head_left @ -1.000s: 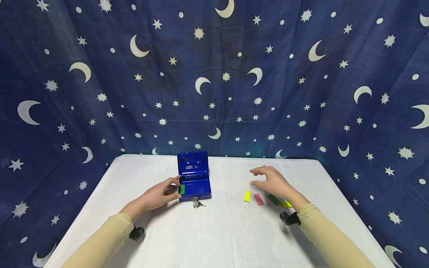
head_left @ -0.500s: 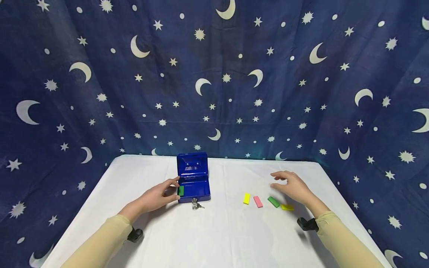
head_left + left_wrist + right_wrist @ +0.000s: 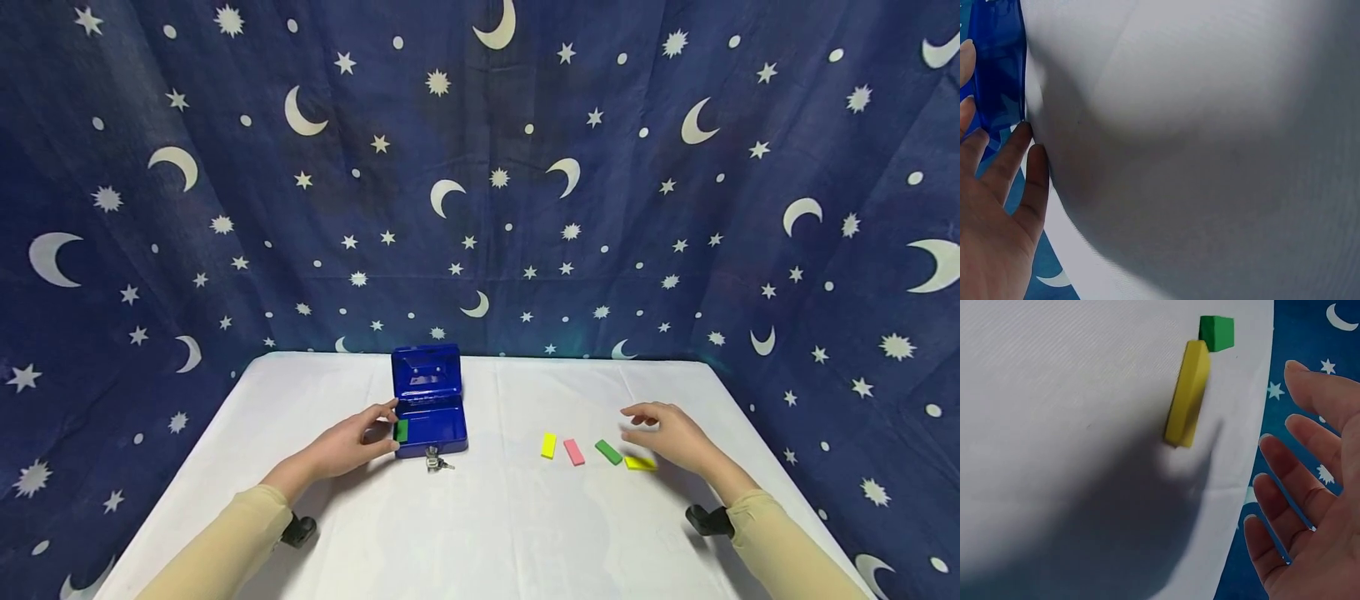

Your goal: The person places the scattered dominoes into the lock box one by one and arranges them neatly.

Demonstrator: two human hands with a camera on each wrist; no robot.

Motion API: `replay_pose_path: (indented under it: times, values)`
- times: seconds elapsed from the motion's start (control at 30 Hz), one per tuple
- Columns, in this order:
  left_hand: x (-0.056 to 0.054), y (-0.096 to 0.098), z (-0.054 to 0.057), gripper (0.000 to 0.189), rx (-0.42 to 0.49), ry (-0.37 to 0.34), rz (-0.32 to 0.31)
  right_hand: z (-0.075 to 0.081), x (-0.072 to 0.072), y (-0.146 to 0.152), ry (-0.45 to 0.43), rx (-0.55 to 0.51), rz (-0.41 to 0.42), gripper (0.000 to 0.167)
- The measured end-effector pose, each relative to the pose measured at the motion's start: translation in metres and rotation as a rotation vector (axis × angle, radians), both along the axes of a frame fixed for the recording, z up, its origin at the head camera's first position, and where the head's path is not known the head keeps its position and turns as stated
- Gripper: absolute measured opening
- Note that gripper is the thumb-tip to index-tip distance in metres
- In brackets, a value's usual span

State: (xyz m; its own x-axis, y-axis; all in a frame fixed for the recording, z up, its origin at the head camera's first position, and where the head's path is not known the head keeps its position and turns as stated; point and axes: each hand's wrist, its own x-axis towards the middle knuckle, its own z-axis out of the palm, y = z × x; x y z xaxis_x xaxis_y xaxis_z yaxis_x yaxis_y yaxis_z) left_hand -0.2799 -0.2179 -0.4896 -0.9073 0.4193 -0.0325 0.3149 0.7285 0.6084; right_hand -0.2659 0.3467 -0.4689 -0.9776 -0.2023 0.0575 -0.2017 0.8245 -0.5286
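A blue metal cash box (image 3: 442, 423) stands with its lid raised in the head view, a green block (image 3: 402, 431) lying inside at the left. My left hand (image 3: 348, 442) touches the box's left side, thumb near the front corner and fingers farther back. In the left wrist view its fingers are extended along the box. My right hand (image 3: 671, 435) hovers with spread, relaxed fingers just above and behind a yellow block (image 3: 641, 463), holding nothing. Left of that block lie a green block (image 3: 609, 452), a pink block (image 3: 573, 452) and another yellow block (image 3: 549, 445).
Keys (image 3: 442, 464) hang from the lock at the box's front. A white cloth (image 3: 480, 533) covers the table. A dark blue curtain (image 3: 480, 208) with moons and stars surrounds its back and sides.
My right hand has moved right and nearer, from above the blocks' left part to the rightmost yellow block, uncovering the green and yellow blocks. The left hand stays at the box.
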Motion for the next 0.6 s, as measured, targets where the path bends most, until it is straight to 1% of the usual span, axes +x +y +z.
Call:
replay_pose_path:
  times: [0.13, 0.37, 0.6]
  values:
    - [0.001, 0.000, 0.000, 0.046, 0.004, 0.004, 0.002, -0.003, 0.004, 0.003, -0.022, 0.013, -0.013, 0.047]
    - [0.001, 0.000, 0.000, 0.047, 0.005, 0.006, 0.000, -0.004, 0.010, 0.007, -0.044, 0.002, 0.019, 0.045]
    - [0.002, 0.000, 0.001, 0.046, 0.014, -0.005, 0.003, -0.006, 0.013, 0.006, -0.078, -0.012, 0.022, 0.044]
